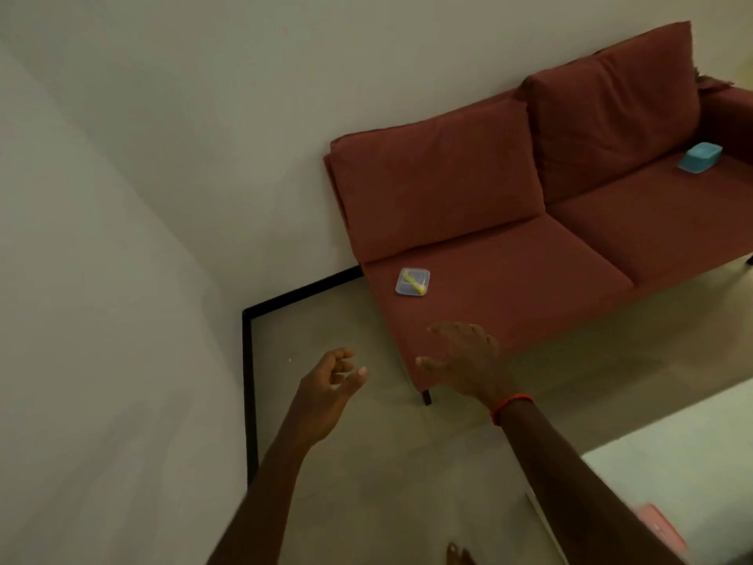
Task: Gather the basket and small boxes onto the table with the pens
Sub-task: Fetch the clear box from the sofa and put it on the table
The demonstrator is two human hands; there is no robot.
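Observation:
A small clear box (412,282) with something yellow inside lies on the left seat of the red sofa (509,279). A small blue box (699,157) sits on the right seat near the armrest. My right hand (464,360) reaches out over the sofa's front left corner, fingers spread, holding nothing, a short way below the clear box. My left hand (332,381) hovers over the floor left of the sofa, fingers loosely curled and empty. A white table (672,454) shows at the lower right with a pink object (662,528) on it, partly hidden by my right arm.
White walls meet in a corner to the left, edged by a black skirting (249,381). Pale floor (387,462) lies between me and the sofa. A bare foot (458,554) shows at the bottom edge.

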